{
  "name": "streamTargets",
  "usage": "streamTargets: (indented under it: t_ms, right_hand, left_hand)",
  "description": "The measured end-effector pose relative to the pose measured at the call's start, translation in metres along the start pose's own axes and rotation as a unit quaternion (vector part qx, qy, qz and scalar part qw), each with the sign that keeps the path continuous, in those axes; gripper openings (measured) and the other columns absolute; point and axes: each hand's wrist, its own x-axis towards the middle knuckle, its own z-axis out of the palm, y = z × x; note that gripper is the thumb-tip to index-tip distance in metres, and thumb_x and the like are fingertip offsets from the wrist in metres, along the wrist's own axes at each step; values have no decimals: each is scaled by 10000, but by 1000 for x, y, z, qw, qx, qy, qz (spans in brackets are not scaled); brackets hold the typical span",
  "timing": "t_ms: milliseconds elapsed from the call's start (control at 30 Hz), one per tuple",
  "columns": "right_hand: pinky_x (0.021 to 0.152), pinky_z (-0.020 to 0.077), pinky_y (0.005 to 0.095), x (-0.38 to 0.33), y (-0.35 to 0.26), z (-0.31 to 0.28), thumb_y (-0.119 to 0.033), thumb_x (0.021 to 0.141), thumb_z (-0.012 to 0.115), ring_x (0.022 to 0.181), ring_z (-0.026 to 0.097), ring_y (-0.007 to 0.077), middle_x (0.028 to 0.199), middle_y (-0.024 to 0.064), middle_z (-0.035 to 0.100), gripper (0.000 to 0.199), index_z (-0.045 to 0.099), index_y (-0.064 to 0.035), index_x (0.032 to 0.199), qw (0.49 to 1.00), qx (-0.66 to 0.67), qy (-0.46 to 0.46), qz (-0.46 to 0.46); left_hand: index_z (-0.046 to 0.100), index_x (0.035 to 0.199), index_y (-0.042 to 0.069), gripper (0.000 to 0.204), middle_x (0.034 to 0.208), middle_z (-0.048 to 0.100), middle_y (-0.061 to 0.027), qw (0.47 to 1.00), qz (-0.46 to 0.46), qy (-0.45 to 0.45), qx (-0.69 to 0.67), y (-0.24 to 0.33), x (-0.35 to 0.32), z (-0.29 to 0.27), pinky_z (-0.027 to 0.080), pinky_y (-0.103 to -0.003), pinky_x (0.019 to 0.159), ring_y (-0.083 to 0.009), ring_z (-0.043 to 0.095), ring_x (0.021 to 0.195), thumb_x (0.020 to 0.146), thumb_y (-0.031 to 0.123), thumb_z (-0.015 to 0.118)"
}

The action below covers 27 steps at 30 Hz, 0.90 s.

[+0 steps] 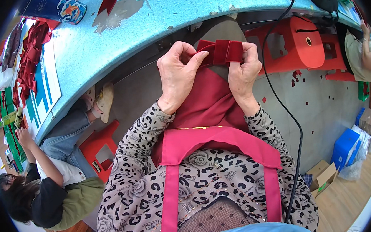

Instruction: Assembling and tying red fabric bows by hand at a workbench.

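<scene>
A dark red velvet ribbon (227, 51), folded into flat bow-like loops, is stretched between my two hands above my lap. My left hand (178, 73) pinches its left end between thumb and forefinger. At the other end, my right hand (243, 70) grips the looped part, its thumb in front and its curled fingers partly behind the fabric. Just below the ribbon lies the crimson apron (212, 98) that covers my lap. Both hands are in front of the table's near edge, not resting on it.
A speckled blue table (143, 27) curves across the front, with a pile of red ribbon bows (34, 51) at left. A black cable (288, 114) hangs down on my right. Red stools (304, 43) stand beyond it. Another person (52, 192) sits at left.
</scene>
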Motion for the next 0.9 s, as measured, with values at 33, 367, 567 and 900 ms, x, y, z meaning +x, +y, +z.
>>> streamTargets:
  t_ms: [33,367,567,900]
  right_hand:
    - [591,450,212,-1,1,0,-41,849,565,667,576,87,781,66,623,141,509,17,965,1000,0,-1,0]
    - [534,473,305,-6,0,10,-65,809,579,577,632,233,647,121,605,118,523,-7,896,995,-67,36,-66]
    - [543,475,301,-7,5,9,-68,811,580,596,639,230,656,119,608,136,518,-4,915,995,-76,25,-66]
    - [645,453,240,-18,15,21,-59,848,550,691,558,122,771,63,580,111,491,-14,931,992,22,77,-102]
  left_hand:
    - [562,698,15,183,590,552,16,1000,-1,0,0,-1,-1,0,388,-194,481,-37,461,518,756,103,712]
    - [574,797,19,115,801,592,-18,999,0,-41,-25,-8,1,-4,404,-182,592,-24,482,671,826,107,643]
    - [582,901,20,105,860,604,-23,980,-61,-124,-140,-14,8,-13,414,-171,632,-28,518,725,850,106,611]
    - [523,1153,9,364,996,594,-38,886,-170,-269,-337,-14,15,-33,464,-203,757,-85,570,869,799,20,610]
